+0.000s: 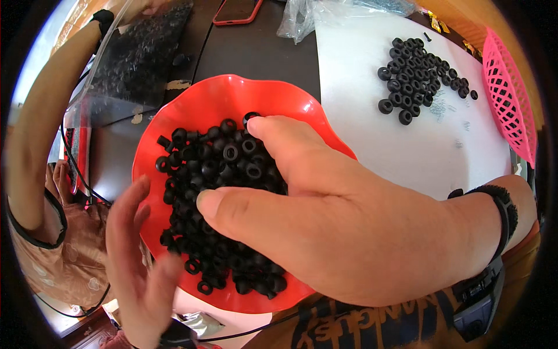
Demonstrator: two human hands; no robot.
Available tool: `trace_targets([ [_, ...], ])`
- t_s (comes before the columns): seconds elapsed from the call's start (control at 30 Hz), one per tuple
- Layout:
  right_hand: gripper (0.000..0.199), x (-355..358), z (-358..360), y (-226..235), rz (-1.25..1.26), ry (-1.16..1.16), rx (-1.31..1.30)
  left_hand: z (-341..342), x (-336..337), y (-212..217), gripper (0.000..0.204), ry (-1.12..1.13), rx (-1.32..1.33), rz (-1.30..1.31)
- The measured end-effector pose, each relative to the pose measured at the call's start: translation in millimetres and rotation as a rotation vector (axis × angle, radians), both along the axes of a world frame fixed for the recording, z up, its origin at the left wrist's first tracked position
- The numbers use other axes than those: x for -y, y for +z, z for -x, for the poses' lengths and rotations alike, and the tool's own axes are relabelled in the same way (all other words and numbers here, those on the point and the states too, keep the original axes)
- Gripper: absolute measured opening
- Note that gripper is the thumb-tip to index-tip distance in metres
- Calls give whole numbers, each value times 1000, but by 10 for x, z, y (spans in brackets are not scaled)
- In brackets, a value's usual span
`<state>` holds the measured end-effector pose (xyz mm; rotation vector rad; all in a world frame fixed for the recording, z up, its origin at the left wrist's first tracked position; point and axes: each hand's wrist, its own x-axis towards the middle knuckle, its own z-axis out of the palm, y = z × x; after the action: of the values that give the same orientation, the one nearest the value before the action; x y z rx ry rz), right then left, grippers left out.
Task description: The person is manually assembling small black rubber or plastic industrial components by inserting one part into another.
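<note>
red bowl [232, 93] of black rings [210, 168], right hand [360, 232] over it, thumb and forefinger apart (others hidden), left hand [138, 291] loosely open at its left rim

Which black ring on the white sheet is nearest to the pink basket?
The black ring at the group's right end; others on the white sheet lie left of it, farther from the pink basket.

I can't see the right side of the red bowl [232, 87] or the black rings [209, 168] beneath the right hand [349, 232], which also hides its own fingers past the forefinger. The left hand [135, 279] is blurred, the red-edged phone [235, 22] gets cut off up top, and those pale specks [440, 107] are too tiny to make out.
</note>
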<state>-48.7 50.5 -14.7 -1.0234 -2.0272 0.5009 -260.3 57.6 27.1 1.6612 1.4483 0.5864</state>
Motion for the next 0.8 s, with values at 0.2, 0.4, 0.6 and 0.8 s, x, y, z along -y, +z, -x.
trace_targets([
  [0.2,20,-7,11,-18,109,50,-11,-31,367,-9,116,-390,-489,-323],
  [0.4,31,-62,-18,-106,176,23,73,-173,88,-152,110,-481,-597,-389],
  [0.6,27,-63,20,-121,154,-7,44,-298,55,-121,102,-438,-702,-429],
  [0.8,23,-108,38,-217,139,-43,25,-393,-152,-249,105,-394,-585,-394],
])
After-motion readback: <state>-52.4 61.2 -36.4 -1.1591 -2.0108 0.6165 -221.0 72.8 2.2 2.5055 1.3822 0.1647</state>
